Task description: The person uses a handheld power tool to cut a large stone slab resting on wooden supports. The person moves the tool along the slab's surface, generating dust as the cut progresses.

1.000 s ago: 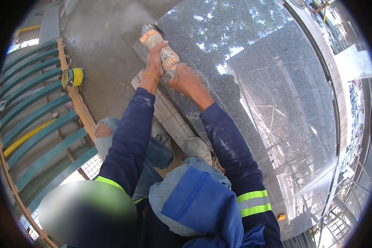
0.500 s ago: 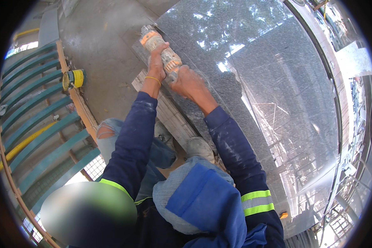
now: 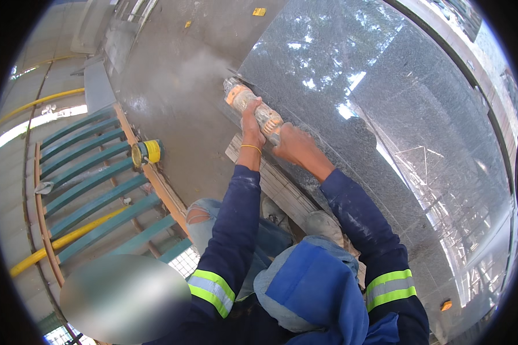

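With both hands I hold a dusty grey and orange angle grinder (image 3: pixel 270 122) along the left edge of a large polished grey stone slab (image 3: pixel 328 135). My left hand (image 3: pixel 251 127), a yellow band at its wrist, wraps the front part of the body. Farther back, my right hand (image 3: pixel 299 148) is closed round the rear end. The grinder's head points up and left, close to the slab's far left corner. Pale dust (image 3: pixel 204 72) spreads from there. The disc cannot be made out.
At left is a teal-slatted frame with a wooden rail (image 3: pixel 166 192), and a yellow-labelled can (image 3: pixel 148 152) beside that rail. Wooden boards (image 3: pixel 273 179) run beneath the slab's near edge, by my shoes (image 3: pixel 323 224). A small orange object (image 3: pixel 446 305) lies at lower right.
The whole view has shifted, so the scene sits farther right and lower. The dust cloud looks thicker. Both hands keep their hold on the grinder, near the same slab corner.
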`<state>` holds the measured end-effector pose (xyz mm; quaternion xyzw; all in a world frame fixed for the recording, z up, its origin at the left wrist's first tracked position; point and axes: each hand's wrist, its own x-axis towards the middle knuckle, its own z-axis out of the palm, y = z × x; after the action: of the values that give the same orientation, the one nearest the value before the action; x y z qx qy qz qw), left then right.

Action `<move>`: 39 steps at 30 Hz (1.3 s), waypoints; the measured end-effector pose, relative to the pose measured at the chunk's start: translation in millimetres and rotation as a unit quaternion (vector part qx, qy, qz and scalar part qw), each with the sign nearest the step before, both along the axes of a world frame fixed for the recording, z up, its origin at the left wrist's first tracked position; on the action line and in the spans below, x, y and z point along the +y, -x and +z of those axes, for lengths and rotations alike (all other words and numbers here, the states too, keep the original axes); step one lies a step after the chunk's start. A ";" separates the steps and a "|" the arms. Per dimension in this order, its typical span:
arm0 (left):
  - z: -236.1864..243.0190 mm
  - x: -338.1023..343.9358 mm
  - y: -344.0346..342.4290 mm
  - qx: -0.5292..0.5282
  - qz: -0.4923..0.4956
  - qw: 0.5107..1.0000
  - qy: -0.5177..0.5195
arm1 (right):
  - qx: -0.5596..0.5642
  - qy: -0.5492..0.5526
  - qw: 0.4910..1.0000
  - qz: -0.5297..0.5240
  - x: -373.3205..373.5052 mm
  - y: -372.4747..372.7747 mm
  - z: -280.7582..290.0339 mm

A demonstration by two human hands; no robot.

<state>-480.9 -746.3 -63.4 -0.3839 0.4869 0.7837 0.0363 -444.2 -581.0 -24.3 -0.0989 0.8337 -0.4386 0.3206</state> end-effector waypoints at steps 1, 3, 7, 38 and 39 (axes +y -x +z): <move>2.9 2.7 -1.6 -0.002 -0.002 1.000 -0.004 | 0.001 0.001 1.000 0.003 2.6 -0.8 3.5; 7.2 8.2 -3.5 -0.010 -0.002 1.000 -0.002 | -0.001 -0.001 1.000 0.009 5.5 -1.6 6.7; 10.3 7.4 -4.0 -0.020 0.001 1.000 0.009 | -0.013 -0.010 1.000 0.013 2.6 -1.0 6.3; -3.7 -3.4 1.4 -0.013 0.007 1.000 0.008 | -0.024 0.026 0.999 -0.008 -2.0 1.2 1.6; -4.4 -4.2 2.3 -0.015 0.008 1.000 0.009 | -0.010 0.028 1.000 -0.006 -2.5 0.5 -1.2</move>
<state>-483.1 -750.5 -67.8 -0.4003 0.4900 0.7736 0.0338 -444.8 -583.5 -25.4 -0.0984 0.8183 -0.4646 0.3237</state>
